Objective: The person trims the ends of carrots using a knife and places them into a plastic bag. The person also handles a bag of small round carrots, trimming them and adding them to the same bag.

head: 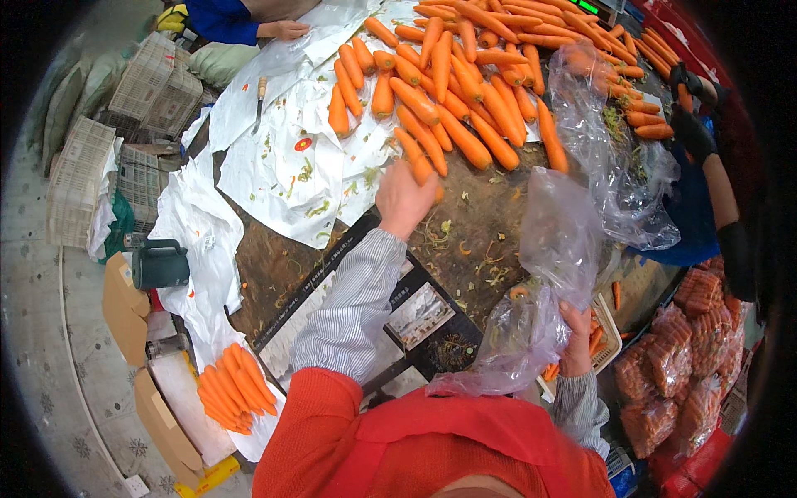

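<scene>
My left hand (pixel 405 196) reaches over the table to the near edge of a large pile of carrots (pixel 464 93), its fingers closed around a carrot (pixel 423 168). To the right, my right hand (pixel 576 336) grips the lower part of a clear plastic bag (pixel 523 330); part of that hand is behind the film. Crumpled plastic film (pixel 560 224) stretches up from there towards the pile. White sheets (pixel 280 187) strewn with green trimmings lie left of the pile, with a wooden-handled knife (pixel 260 103) on them. A smaller group of carrots (pixel 233 389) rests at the lower left.
A co-worker's gloved hands (pixel 691 124) hold a carrot at the right; another person's hand (pixel 283 30) is at the top. Bagged carrots (pixel 685 361) are stacked lower right. A basket (pixel 607 336) is beside my right hand. Plastic crates (pixel 81 180) and a dark jug (pixel 160 264) are at left.
</scene>
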Motion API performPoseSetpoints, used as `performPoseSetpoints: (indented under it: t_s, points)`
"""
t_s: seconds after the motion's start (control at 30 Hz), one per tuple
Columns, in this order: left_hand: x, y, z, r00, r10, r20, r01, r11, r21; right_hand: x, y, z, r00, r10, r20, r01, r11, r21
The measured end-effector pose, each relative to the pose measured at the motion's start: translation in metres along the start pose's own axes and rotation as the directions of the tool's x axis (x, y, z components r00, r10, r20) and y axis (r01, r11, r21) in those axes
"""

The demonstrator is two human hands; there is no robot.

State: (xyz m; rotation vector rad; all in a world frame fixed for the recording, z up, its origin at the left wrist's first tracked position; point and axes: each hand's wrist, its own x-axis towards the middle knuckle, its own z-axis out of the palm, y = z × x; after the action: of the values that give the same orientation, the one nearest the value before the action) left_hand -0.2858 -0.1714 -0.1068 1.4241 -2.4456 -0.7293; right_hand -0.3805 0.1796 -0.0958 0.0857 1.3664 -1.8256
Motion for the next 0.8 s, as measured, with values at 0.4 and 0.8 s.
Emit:
performPoseSetpoints:
  t_s: [0.4,0.8]
  points:
    - [-0.041,-0.018,-0.041,0.869,-0.198,0.453,0.333,0.912,-0.239,0.015,-0.004,0.015,0.999,-0.013,0.047,0.013,1.000,-0.006]
    - [0.074,-0.058,-0.063,0.926,0.375,0.032,-0.273,0.729,-0.627,0.012,-0.007,0.009,0.999,-0.031,0.006,0.031,0.999,-0.032]
